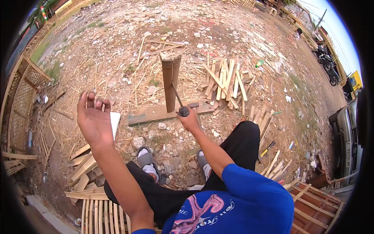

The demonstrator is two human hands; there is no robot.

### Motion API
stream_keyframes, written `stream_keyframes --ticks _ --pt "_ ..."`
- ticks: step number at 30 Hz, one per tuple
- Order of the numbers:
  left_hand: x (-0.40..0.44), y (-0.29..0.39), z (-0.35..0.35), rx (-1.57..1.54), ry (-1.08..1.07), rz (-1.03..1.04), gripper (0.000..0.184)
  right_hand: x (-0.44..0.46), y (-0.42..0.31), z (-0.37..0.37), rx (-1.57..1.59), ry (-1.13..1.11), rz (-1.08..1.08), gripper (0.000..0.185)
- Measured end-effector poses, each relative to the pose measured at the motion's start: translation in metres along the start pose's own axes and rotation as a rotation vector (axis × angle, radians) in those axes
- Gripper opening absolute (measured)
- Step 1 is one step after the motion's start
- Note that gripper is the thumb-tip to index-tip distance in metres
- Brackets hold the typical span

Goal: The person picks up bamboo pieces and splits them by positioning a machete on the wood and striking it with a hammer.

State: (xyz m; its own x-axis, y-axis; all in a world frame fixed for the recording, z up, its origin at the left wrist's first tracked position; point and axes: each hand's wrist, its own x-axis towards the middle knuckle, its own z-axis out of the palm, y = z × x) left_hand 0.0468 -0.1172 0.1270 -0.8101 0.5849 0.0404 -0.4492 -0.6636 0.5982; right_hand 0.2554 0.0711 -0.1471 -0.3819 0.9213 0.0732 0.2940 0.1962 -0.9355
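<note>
Bamboo piece [167, 85] stands upright. Right hand [189, 120], at its five o'clock, clamped on tool [177, 96]; left hand [96, 125], eight o'clock, fingers apart.

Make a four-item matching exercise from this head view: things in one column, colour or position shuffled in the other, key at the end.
1. bamboo
2. plank
3. shirt
4. sandals

A. blue
B. lying flat on the ground
C. grey
D. standing upright

Pairs: 1-D, 2-B, 3-A, 4-C
</note>
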Motion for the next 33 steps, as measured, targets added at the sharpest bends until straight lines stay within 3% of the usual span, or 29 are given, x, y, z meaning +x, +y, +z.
stream_keyframes --ticks 9,12,20,23,27,28,29,30,33 --pt "0.002 0.005 0.000 0.038 0.023 0.029 0.013 0.023 -0.039 0.019 -0.011 0.037 0.093 0.038" --pt "0.002 0.006 0.003 0.053 0.029 0.061 0.014 0.032 -0.045 0.014 0.006 0.042 0.020 0.038" --pt "0.004 -0.001 0.001 0.046 0.007 0.024 0.014 0.074 -0.199 -0.048 0.331 0.217 -0.358 0.029" --pt "0.002 -0.003 0.001 0.035 0.008 0.011 0.012 0.066 -0.231 -0.069 0.467 0.219 -0.386 0.027" --pt "0.004 -0.003 0.000 0.010 -0.006 0.001 0.010 0.044 -0.176 -0.055 0.402 0.258 -0.196 0.021" --pt "0.004 -0.002 -0.002 0.004 0.001 -0.005 0.010 0.043 -0.115 -0.037 0.376 0.179 -0.183 0.023" --pt "0.003 -0.001 -0.001 -0.020 -0.010 -0.009 0.009 0.029 -0.064 -0.016 0.213 0.184 -0.024 0.027" --pt "0.001 -0.003 -0.001 -0.004 0.017 -0.021 0.010 0.015 0.000 -0.005 -0.088 0.052 0.204 0.032" --pt "0.003 0.000 -0.003 0.030 0.044 0.011 0.017 -0.003 0.019 0.013 -0.064 0.008 0.119 0.035"
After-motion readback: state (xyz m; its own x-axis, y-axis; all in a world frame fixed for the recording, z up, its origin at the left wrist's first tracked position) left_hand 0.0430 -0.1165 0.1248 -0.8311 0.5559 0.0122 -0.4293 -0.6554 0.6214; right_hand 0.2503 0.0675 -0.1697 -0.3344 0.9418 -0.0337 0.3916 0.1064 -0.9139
